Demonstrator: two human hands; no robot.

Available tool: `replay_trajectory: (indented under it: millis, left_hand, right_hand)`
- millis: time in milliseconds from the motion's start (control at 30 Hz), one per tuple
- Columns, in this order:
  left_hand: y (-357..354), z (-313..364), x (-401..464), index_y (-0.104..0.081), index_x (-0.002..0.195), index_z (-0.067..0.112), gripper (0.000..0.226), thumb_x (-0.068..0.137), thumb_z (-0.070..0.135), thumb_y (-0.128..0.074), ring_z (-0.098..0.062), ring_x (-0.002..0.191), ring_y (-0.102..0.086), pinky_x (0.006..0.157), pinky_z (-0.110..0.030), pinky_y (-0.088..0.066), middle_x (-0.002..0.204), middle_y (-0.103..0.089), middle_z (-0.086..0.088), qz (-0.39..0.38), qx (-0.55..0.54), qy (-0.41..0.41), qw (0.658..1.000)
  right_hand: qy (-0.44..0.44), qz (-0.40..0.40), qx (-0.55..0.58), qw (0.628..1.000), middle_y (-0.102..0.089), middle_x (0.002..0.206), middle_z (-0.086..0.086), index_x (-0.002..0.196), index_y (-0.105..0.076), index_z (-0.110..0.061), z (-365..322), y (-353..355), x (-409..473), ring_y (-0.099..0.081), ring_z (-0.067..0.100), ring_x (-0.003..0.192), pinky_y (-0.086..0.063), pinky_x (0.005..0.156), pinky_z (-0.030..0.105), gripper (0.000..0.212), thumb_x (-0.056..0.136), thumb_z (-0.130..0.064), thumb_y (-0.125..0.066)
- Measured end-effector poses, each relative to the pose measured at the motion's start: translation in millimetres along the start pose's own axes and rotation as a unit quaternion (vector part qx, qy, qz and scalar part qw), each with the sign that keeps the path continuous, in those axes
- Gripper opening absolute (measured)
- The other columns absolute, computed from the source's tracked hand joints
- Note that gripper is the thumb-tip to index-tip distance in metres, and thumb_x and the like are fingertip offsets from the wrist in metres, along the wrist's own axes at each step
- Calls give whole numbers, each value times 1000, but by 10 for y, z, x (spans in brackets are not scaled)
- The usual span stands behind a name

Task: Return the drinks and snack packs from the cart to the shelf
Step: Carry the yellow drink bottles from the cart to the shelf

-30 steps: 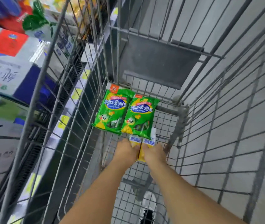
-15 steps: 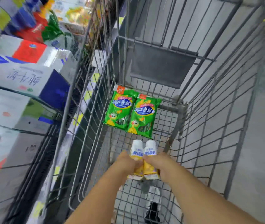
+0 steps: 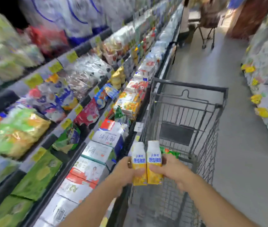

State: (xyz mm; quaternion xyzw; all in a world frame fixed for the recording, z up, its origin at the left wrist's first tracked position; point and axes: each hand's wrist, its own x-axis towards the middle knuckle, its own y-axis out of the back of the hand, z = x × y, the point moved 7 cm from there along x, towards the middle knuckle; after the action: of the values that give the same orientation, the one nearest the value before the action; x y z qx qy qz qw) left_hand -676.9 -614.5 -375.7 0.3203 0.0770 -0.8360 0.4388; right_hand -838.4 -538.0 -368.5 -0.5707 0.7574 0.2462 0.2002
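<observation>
Presently two drink cartons (image 3: 146, 163) are clamped side by side above the cart (image 3: 189, 112), left hand (image 3: 126, 169) and right hand (image 3: 169, 171) curled around them. Slippage is risked if either carton is released unevenly towards the shelf (image 3: 87, 99).

Bare forearms; ring (image 3: 128, 162) on left grip (image 3: 126, 171).

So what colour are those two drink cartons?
Yellow-orange with white tops and blue lettering; the drink cartons show in the head view.

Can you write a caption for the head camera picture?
Both hands lift two yellow drink cartons above the cart.
</observation>
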Motion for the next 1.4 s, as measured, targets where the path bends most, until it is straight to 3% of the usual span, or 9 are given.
replay_trajectory:
  millis: [167,233,300,400,500,733,1033,1200,1400]
  left_hand:
    - [1022,632,-1095,-59,112,13,49,71,11,-86,-14,76,-69,61,-29,-58,93,-70,-5,99,-25,-100,990]
    - [1386,734,-1529,-65,110,17,61,56,27,-94,-20,86,-71,76,-42,-61,101,-74,-7,137,-29,-138,980]
    - [1711,700,-1991,-69,103,17,51,57,17,-92,-16,85,-72,77,-36,-60,99,-76,-5,182,-40,-169,968]
    - [2132,445,-2745,-64,109,10,52,61,6,-82,-15,85,-72,69,-27,-58,103,-76,-10,287,-70,-183,938]
    - [2451,-27,-3531,-67,99,17,39,66,5,-84,-12,81,-71,74,-31,-60,96,-76,-3,395,-82,-170,899]
    - [2951,-1006,-5395,-60,109,18,45,72,12,-86,-14,80,-69,68,-31,-61,98,-71,-4,556,-116,-103,816]
    - [3499,-2095,-7265,-60,113,24,48,72,23,-87,-18,97,-67,77,-35,-58,108,-67,-1,646,-130,-65,749]
    - [4028,-2703,-8148,-62,100,24,34,75,16,-85,-13,89,-66,68,-28,-54,98,-69,3,682,-111,-50,721]
    - [4793,-3535,-9057,-63,106,21,43,70,16,-87,-19,89,-70,76,-42,-59,98,-73,1,710,-83,-17,699]
  right_hand:
    - [151,-33,-127,980,-78,96,-2,96,-73,-18,-1311,-669,-626,-72,14,88,-59,86,39,36,65,-21,-91]
    - [206,-69,-159,963,-76,92,-10,99,-71,-24,-1716,-1034,-895,-71,9,85,-59,76,25,40,64,-29,-90]
    - [258,-111,-171,944,-70,85,-17,91,-66,-31,-2019,-1426,-1242,-65,-1,75,-48,56,7,30,72,-22,-87]
    - [326,-167,-200,909,-73,85,-13,88,-68,-30,-2225,-2044,-1713,-67,-1,74,-51,59,14,29,71,-20,-88]
    - [375,-238,-234,865,-78,84,-9,85,-73,-28,-2204,-2741,-2194,-73,7,78,-61,74,32,27,66,-17,-89]
    - [427,-366,-278,779,-74,83,-13,87,-72,-27,-2025,-4341,-3505,-68,3,76,-56,73,29,29,65,-29,-90]
    - [474,-453,-300,693,-75,95,-5,106,-71,-18,-1625,-6036,-5067,-69,7,82,-57,70,26,43,68,-26,-90]
    - [486,-460,-291,684,-73,94,-6,106,-59,-20,-1384,-7052,-5812,-70,11,87,-59,83,37,52,65,-23,-91]
    - [552,-413,-329,645,-67,106,-1,112,-48,-19,-1152,-8176,-6663,-65,18,100,-55,80,36,67,63,-45,-85]
